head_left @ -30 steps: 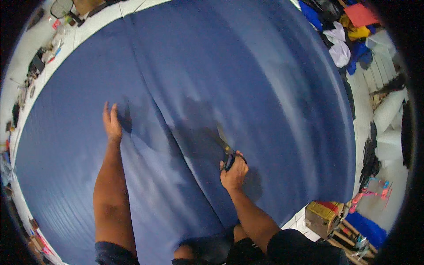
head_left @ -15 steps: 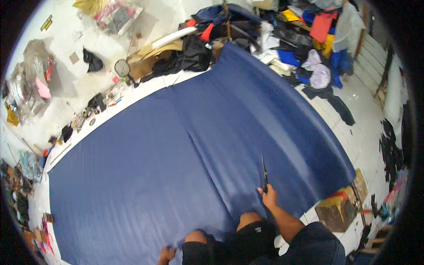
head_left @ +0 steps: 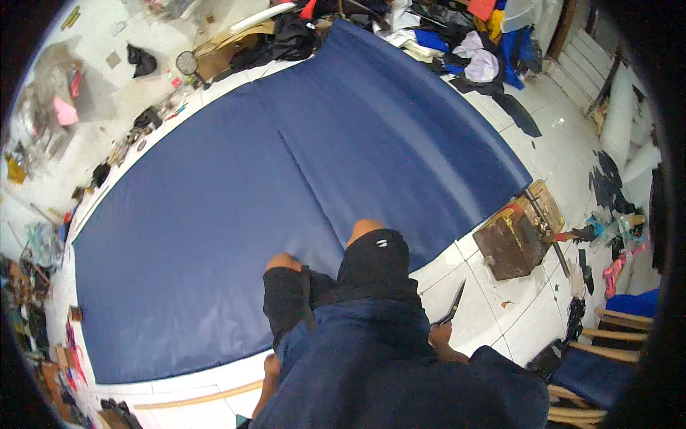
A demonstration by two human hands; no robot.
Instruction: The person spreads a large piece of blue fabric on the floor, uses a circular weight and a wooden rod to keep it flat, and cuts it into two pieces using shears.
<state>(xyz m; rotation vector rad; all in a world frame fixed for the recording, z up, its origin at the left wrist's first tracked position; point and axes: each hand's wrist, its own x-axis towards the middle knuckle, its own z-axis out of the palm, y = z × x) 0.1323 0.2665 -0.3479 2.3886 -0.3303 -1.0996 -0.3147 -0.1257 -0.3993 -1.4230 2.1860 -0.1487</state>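
A large dark blue sheet [head_left: 200,229], smooth like vinyl, lies spread over the floor with a long fold or seam line running down it. My knees rest at its near edge. My right hand [head_left: 441,339] is closed around the handles of a pair of scissors [head_left: 453,304], held low beside my right thigh over the white tiles, off the sheet, blades pointing up and away. By my left thigh, near the sheet's front edge, is my left hand [head_left: 271,366]; its fingers are too small and partly covered to make out.
A worn brown block [head_left: 509,247] stands at the sheet's right corner, with a hammer [head_left: 568,234] near it. Wooden-framed blue seats [head_left: 597,375] are at lower right. Heaped cloth [head_left: 479,61] lies at the far side. A wooden strip [head_left: 200,397] lies in front.
My right hand has drawn the scissors back from above the sheet to beside my thigh. The view has shifted, showing more of my torso and the near floor.
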